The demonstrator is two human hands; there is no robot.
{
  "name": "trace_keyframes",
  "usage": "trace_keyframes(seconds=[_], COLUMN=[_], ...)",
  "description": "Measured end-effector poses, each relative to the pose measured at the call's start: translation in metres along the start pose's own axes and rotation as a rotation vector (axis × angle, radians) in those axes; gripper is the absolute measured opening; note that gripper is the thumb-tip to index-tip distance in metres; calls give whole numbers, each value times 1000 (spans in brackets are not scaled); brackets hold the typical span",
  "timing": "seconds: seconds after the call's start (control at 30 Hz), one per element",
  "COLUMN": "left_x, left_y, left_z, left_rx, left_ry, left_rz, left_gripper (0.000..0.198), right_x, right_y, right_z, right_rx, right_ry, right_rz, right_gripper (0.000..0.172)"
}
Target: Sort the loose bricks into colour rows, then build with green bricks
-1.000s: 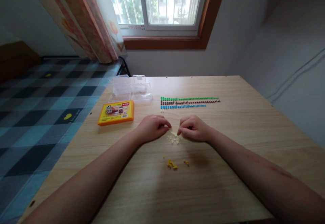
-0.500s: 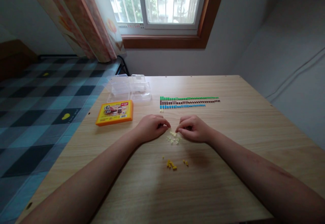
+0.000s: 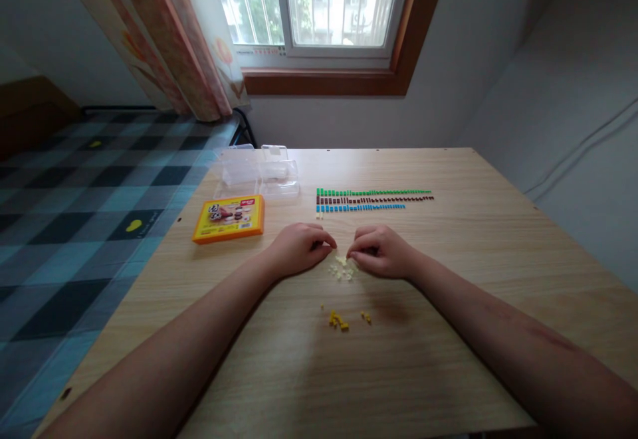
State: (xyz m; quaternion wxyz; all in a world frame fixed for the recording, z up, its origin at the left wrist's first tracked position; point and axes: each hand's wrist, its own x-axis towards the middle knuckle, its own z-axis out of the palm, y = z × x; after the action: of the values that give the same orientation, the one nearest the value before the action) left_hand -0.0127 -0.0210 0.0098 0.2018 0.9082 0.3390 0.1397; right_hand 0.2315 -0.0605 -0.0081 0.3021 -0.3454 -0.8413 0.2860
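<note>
Teal and black checks are covering the bed at far left, its dark patch showing a yellow heart beside lettering too small to read. Next, on the table, an orange box is lying flat; its yellow top is carrying large dark characters, a red patch with pale writing at the upper right, a barcode-like block below, and pictures of dark and pale round pieces, all too blurred to read surely. Just behind it, clear cases are standing with their lids raised; glare is making it hard to tell what they are holding. Above, a strip of tiny print is running along the window frame.

The left hand is resting with thumb and forefinger nearly meeting; whether they are gripping anything, I cannot tell. Cream bits are lying scattered between the hands, yellow bits nearer the viewer. Beyond, green, brown and blue rows are stretching rightward, two cream pieces sitting before their left end. The right hand is curling, fingertips close together at the cream bits' edge, any hold being hidden.
</note>
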Motion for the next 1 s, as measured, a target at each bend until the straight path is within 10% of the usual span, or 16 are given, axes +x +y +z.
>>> trace_keyframes(seconds=[0.73, 1.0], left_x=[-2, 0], left_y=[-5, -10], left_z=[-5, -5], left_rx=[-26, -195], left_ry=[-135, -1], left_rz=[124, 51], left_gripper=[34, 25], right_x=[1, 2], right_y=[8, 6], right_z=[2, 1], right_rx=[-294, -333], right_ry=[197, 174], right_rz=[114, 147], right_gripper=[18, 21])
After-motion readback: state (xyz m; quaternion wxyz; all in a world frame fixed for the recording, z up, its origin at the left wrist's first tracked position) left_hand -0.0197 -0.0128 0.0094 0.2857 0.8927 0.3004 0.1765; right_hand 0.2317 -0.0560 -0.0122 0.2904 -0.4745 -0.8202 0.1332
